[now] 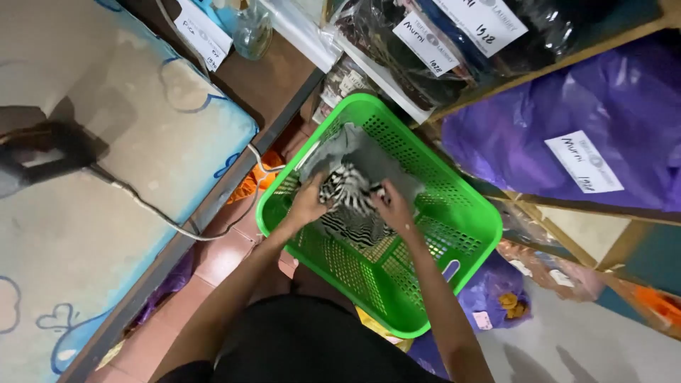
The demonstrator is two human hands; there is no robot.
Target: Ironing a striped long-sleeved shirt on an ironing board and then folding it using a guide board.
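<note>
Striped cloth (349,193), bunched, partly hidden, clenched by left hand (306,202) and right hand (394,208) over green basket (464,213).

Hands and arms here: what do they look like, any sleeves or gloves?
Both arms are bare from the hands up as far as the picture shows. The left hand and right hand wear no gloves. No rings, watch or bracelets show. A black garment covers the body below.

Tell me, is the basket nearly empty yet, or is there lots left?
Nearly empty: much of the green basket's slotted bottom shows bare. In hand: the left hand and right hand both grip a black-and-white striped cloth over the basket. Left: a grey garment lies at the far end. The iron sits on the padded board, untouched.
</note>
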